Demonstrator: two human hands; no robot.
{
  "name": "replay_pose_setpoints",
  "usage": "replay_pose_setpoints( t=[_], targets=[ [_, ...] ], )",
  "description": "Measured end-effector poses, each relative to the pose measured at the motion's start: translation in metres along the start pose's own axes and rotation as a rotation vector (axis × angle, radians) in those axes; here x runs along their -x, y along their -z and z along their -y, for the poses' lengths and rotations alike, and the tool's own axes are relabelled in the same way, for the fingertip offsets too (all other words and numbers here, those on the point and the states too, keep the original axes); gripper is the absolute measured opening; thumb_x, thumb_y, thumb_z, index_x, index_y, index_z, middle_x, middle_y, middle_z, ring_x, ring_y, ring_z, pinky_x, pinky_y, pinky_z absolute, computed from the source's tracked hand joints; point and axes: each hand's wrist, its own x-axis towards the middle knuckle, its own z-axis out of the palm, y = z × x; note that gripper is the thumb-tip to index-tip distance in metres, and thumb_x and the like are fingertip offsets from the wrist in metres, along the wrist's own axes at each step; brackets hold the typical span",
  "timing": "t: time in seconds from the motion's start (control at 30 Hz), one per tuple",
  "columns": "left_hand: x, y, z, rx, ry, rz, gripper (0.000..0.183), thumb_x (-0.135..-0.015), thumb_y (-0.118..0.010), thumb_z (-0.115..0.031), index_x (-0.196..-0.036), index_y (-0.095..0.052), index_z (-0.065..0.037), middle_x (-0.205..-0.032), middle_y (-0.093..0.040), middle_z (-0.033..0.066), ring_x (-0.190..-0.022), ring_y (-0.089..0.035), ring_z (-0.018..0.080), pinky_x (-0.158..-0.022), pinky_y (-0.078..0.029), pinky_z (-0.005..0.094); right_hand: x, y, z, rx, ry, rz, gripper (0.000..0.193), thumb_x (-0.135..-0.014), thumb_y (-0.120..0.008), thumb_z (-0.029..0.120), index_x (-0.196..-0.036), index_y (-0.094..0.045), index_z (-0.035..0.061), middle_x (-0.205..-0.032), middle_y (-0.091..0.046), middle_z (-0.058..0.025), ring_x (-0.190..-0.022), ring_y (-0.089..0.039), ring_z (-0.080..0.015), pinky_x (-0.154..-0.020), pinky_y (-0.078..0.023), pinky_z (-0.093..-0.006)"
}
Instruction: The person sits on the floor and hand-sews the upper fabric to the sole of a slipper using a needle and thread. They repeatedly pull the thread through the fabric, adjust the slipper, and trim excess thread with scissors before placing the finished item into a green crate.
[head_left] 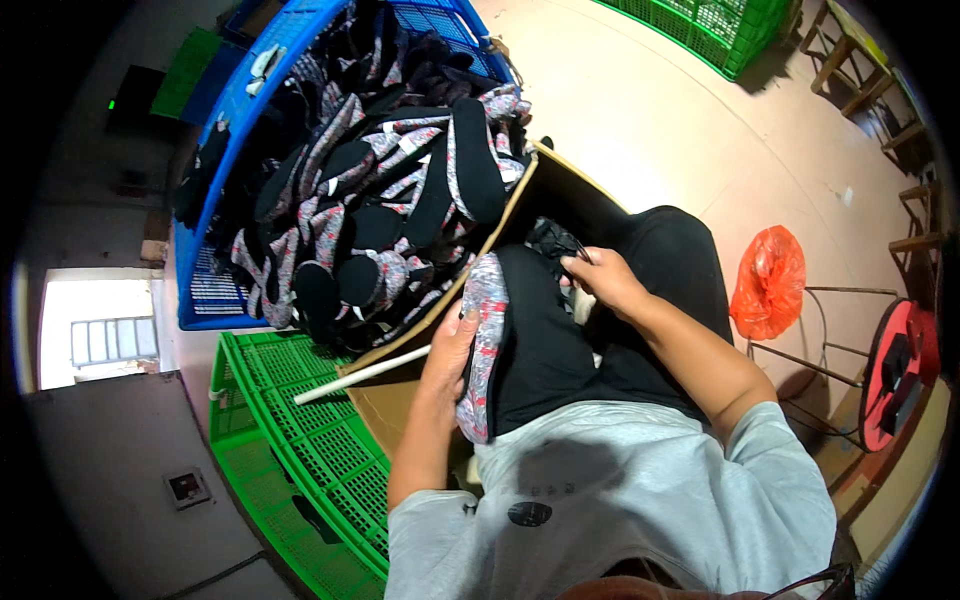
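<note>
Fingers of the left hand (447, 352) curl closed around the edge of a patterned shoe sole (484, 340) at frame centre, its long axis running up and down the frame. The right hand (604, 280), just upper right, pinches a dark strap (553, 243) near the sole's top. Behind them a cardboard box (520, 200) leans against the blue crate (240, 90) heaped with soles.

The single head-worn fisheye view looks steeply down, close over the person's lap, with a blue crate (215, 290) just ahead.
</note>
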Motion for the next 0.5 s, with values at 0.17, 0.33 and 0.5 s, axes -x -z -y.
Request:
replay_pose_setpoints(
  t=[0.17,0.33,0.5],
  targets=[
    [0.002,0.005,0.021,0.623,0.267,0.375,0.063,-0.095,-0.055,-0.056,-0.135,-0.050,-0.008,-0.078,-0.052,0.0055,-0.063,-0.046,0.0152,-0.057,-0.039,0.0279,0.008,-0.011,0.004,-0.024,0.281,-0.005,0.022,-0.093,-0.066,0.018,-0.105,-0.065,-0.0004,-0.093,-0.067,-0.0049,-0.084,-0.061,-0.0119,-0.077,-0.049,-0.0279],
    [0.002,-0.011,0.030,0.855,0.325,0.520,0.050,-0.098,-0.054,-0.029,-0.142,-0.046,-0.006,-0.079,-0.043,0.0055,-0.065,-0.043,0.0154,-0.059,-0.036,0.0285,0.011,-0.007,0.005,0.006,0.088,0.082,0.018,-0.094,-0.063,0.013,-0.109,-0.062,0.0020,-0.097,-0.067,-0.0047,-0.086,-0.061,-0.0105,-0.077,-0.048,-0.0248],
    [-0.002,-0.012,0.037,0.702,0.307,0.360,0.051,-0.099,-0.054,-0.041,-0.137,-0.050,-0.007,-0.082,-0.049,0.0055,-0.066,-0.046,0.0149,-0.058,-0.038,0.0282,0.009,-0.008,-0.002,-0.056,0.158,0.170,0.015,-0.097,-0.061,0.014,-0.107,-0.059,0.0034,-0.093,-0.066,-0.0033,-0.082,-0.061,-0.0085,-0.071,-0.047,-0.0226]
  ],
)
